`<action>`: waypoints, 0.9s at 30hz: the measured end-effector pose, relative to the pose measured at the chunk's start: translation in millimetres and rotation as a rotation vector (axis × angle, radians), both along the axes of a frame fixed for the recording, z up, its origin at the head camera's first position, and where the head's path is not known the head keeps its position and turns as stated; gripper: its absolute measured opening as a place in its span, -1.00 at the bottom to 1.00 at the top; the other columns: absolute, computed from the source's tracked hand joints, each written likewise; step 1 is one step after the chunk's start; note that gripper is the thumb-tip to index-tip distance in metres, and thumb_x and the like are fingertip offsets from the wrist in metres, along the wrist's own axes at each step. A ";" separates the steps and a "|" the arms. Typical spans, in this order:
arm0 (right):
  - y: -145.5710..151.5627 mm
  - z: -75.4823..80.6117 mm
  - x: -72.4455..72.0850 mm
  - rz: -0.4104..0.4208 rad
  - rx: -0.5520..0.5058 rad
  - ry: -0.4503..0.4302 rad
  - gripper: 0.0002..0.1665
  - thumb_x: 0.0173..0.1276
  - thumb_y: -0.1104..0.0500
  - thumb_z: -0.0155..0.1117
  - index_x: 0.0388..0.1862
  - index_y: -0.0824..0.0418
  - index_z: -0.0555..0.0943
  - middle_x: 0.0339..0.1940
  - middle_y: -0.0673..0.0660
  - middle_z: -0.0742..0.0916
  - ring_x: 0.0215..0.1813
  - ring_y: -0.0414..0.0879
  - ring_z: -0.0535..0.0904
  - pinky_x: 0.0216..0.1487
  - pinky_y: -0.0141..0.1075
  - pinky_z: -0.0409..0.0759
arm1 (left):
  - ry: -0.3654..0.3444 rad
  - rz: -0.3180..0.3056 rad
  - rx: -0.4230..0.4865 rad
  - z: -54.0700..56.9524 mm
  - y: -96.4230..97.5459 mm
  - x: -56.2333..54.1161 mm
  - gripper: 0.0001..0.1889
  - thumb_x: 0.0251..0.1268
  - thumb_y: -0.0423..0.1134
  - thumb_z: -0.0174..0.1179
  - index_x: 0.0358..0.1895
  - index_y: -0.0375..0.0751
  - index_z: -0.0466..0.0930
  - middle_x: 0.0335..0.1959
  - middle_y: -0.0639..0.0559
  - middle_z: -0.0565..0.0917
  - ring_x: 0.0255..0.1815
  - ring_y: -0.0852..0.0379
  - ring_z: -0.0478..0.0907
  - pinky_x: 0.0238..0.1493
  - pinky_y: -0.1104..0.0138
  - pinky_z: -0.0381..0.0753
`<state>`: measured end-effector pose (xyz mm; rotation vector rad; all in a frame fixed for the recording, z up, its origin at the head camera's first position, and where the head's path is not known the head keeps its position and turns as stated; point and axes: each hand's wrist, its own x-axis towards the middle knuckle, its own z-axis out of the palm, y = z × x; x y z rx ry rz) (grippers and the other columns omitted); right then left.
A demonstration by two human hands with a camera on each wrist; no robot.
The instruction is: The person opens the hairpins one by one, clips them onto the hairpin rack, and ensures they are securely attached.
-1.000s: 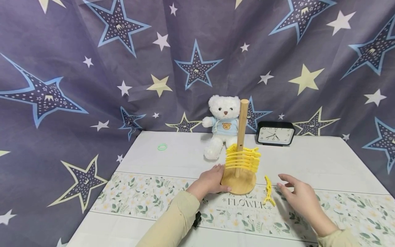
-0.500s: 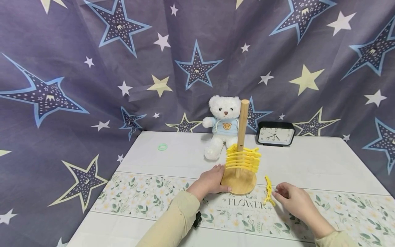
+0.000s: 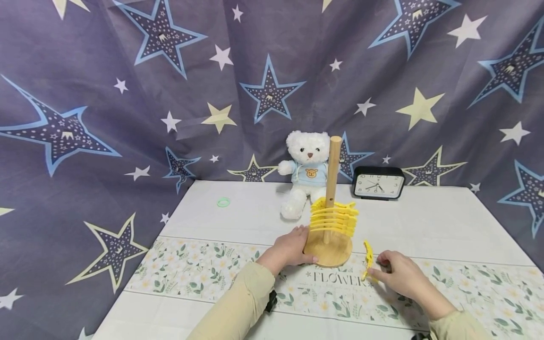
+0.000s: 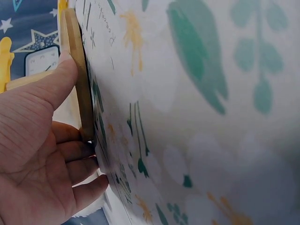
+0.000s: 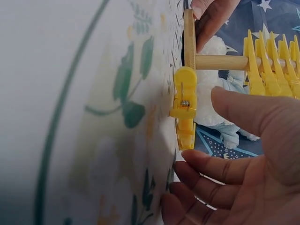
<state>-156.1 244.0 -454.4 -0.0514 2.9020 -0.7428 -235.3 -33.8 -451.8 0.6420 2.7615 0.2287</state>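
A wooden stand point(image 3: 333, 172) with a round base point(image 3: 329, 255) and an upright post stands on the table. My left hand point(image 3: 291, 248) grips the left edge of that base, thumb and fingers around the rim in the left wrist view. Around the post sits a stack of several yellow plastic clips point(image 3: 333, 221). One loose yellow spring clip point(image 3: 368, 253) lies right of the base; its metal coil shows in the right wrist view on the clip point(image 5: 185, 89). My right hand point(image 3: 401, 275) is beside it, thumb and fingers spread apart around the clip; contact is unclear.
Behind the stand sits a white teddy bear point(image 3: 311, 174) in a blue top. A black desk clock point(image 3: 377, 184) stands at the back right. A green ring point(image 3: 223, 202) lies at the back left. A starry curtain hangs behind the table.
My right hand has moved left and slightly down to the loose clip, its thumb now overlapping the clip's near end. The left hand has kept its hold on the stand's base.
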 end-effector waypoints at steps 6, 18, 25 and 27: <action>-0.6 -0.6 0.2 0.013 0.008 -0.002 -0.31 0.14 -0.22 0.45 -0.12 0.37 0.58 -0.28 0.10 0.61 -0.24 -0.03 0.50 -0.19 -0.05 0.55 | 0.000 0.001 0.010 1.1 -0.2 0.3 -0.03 0.24 0.25 0.21 0.55 -0.23 0.02 0.55 -0.11 0.11 0.54 -0.01 0.04 0.44 0.12 0.21; -9.9 -3.9 1.9 0.033 0.135 0.024 -0.33 -0.02 -0.37 0.48 -0.43 0.19 0.51 -0.43 0.06 0.46 -0.37 -0.01 0.34 -0.37 -0.18 0.34 | 0.002 -0.001 0.017 0.6 -0.7 1.8 -0.03 0.25 0.25 0.20 0.55 -0.23 0.02 0.55 -0.10 0.11 0.54 0.00 0.03 0.45 0.13 0.19; -13.6 -3.6 2.7 0.050 0.182 0.035 -0.29 -0.06 -0.44 0.44 -0.49 0.16 0.48 -0.44 0.07 0.45 -0.37 0.01 0.35 -0.38 -0.14 0.39 | 0.001 0.001 0.022 0.3 -0.6 1.6 -0.03 0.24 0.24 0.21 0.55 -0.23 0.02 0.55 -0.11 0.11 0.54 0.00 0.04 0.45 0.13 0.19; -15.2 -3.3 3.2 0.051 0.195 0.027 -0.26 -0.07 -0.48 0.42 -0.48 0.16 0.49 -0.43 0.07 0.46 -0.36 0.01 0.36 -0.37 -0.12 0.41 | 0.001 0.000 0.023 0.0 -0.5 1.4 -0.03 0.24 0.24 0.21 0.55 -0.22 0.02 0.54 -0.11 0.12 0.54 -0.01 0.04 0.45 0.12 0.19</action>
